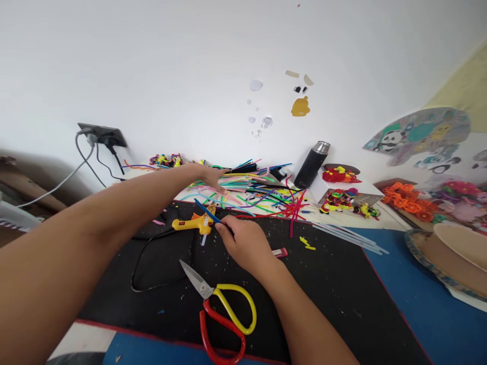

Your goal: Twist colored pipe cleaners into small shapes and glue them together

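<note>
My right hand (pixel 245 242) is closed on a blue pipe cleaner (pixel 205 209), which sticks out toward the upper left past the glue gun. My left hand (pixel 213 177) reaches to the back, fingers stretched out and apart over the left end of a pile of colourful pipe cleaners (pixel 247 183). Just left of my right hand lies a yellow glue gun (pixel 190 223) with a clear glue stick in it. Scissors (pixel 204 290) with one yellow and one red handle lie slightly spread on the black mat (pixel 323 294), nearer to me.
Red pipe cleaners (pixel 297 209) and clear glue sticks (pixel 350 237) lie to the right. A black thermos (pixel 312 165) leans at the back beside a white box (pixel 318 191) with small colourful figures. A black cord (pixel 133 276) loops at left. A woven basket (pixel 422 253) stands far right.
</note>
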Available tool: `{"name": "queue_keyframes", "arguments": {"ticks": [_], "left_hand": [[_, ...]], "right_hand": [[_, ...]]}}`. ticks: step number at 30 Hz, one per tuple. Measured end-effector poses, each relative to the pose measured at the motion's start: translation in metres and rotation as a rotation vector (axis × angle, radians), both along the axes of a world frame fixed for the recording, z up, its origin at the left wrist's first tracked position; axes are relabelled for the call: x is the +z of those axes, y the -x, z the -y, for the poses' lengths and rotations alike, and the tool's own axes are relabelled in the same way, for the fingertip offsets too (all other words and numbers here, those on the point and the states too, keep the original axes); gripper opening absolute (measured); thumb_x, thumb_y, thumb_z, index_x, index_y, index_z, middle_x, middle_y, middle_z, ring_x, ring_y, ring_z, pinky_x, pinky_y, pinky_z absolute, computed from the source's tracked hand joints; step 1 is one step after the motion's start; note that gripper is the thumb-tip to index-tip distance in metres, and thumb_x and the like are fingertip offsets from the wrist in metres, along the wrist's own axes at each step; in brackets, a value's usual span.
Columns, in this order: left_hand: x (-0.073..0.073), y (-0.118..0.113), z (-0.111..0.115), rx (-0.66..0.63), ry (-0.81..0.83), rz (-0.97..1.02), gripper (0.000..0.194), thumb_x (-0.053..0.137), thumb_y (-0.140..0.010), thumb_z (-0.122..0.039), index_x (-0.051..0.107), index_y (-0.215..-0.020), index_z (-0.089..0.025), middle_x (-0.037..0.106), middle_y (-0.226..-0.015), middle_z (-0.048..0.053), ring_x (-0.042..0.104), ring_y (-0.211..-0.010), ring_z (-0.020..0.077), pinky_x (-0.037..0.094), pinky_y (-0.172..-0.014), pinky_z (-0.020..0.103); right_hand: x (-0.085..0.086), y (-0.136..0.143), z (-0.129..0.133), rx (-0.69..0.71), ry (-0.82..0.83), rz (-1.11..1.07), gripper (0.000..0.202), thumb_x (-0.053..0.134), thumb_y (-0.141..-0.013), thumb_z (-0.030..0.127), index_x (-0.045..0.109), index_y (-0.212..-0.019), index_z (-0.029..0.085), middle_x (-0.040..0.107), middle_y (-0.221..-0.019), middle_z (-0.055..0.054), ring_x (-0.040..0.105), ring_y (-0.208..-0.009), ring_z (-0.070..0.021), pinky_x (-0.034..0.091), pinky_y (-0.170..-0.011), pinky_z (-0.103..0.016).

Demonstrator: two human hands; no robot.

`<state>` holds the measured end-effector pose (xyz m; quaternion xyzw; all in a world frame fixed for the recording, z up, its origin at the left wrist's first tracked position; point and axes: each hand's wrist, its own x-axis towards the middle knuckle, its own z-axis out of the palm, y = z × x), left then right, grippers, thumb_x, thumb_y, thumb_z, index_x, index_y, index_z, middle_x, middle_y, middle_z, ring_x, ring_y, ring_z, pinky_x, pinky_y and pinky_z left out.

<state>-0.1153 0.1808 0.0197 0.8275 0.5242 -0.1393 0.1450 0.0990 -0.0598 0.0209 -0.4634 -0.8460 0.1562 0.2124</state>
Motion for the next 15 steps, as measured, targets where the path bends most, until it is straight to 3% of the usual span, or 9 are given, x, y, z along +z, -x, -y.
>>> {"name": "queue_keyframes", "arguments": {"ticks": [3, 5, 11, 15], "left_hand": [[-0.012, -0.004, -0.004, -0.012, -0.028, -0.048, 0.144, 0.077, -0.054, -0.076, 0.006, -0.167, -0.022, 0.027, -0.168, 0.024, 0.037, -0.147, 0.0464, 0.037, -0.113, 0.053], [-0.017, -0.004, -0.008, -0.016, -0.073, -0.065, 0.143, 0.078, -0.054, -0.075, 0.009, -0.167, -0.02, 0.03, -0.166, 0.027, 0.039, -0.145, 0.0469, 0.038, -0.112, 0.053], [-0.02, -0.001, -0.012, 0.052, -0.245, -0.024, 0.096, 0.06, -0.078, -0.072, 0.037, -0.156, -0.023, 0.06, -0.146, 0.02, 0.059, -0.128, 0.0377, 0.045, -0.102, 0.041], [-0.013, -0.004, -0.01, 0.104, -0.283, -0.043, 0.095, 0.06, -0.079, -0.066, 0.033, -0.156, -0.018, 0.065, -0.137, 0.023, 0.065, -0.118, 0.0386, 0.048, -0.095, 0.04]], "right_hand": [[-0.002, 0.001, 0.001, 0.026, -0.006, 0.052, 0.03, 0.047, -0.108, 0.038, 0.072, -0.104, 0.021, 0.079, -0.091, -0.007, 0.071, -0.076, -0.0214, 0.03, -0.062, -0.031], [-0.003, 0.002, 0.001, 0.036, -0.006, 0.064, 0.029, 0.048, -0.108, 0.038, 0.071, -0.106, 0.022, 0.079, -0.092, -0.007, 0.071, -0.077, -0.0215, 0.031, -0.062, -0.03], [-0.001, 0.003, 0.002, 0.063, -0.008, 0.07, 0.03, 0.047, -0.108, 0.039, 0.071, -0.104, 0.021, 0.079, -0.092, -0.007, 0.072, -0.077, -0.0219, 0.033, -0.062, -0.029], [-0.001, 0.003, 0.002, 0.072, -0.009, 0.079, 0.032, 0.045, -0.108, 0.04, 0.071, -0.105, 0.02, 0.079, -0.092, -0.008, 0.074, -0.076, -0.0241, 0.035, -0.061, -0.03]]}}
